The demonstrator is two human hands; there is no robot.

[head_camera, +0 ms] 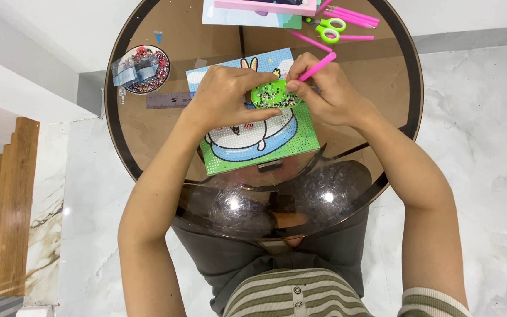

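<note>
Round glass table [148, 147] carried the canvas [253, 147]; my left hand [227, 97] gripped the green tray [274, 94], right hand [324, 91] pinched the pink pen [318, 66], tip among beads beneath its fingertips—pickup step, I judged; steady pressing needed next.

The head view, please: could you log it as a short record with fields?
surface: round brown glass table
left hand: steadies a green bead tray by its left end, over the canvas
right hand: pinches a pink pen, tip down at the tray
work piece: rabbit picture canvas lying flat
left of it: dish of beads and a grey ruler
far edge: green scissors, spare pink pens
</note>
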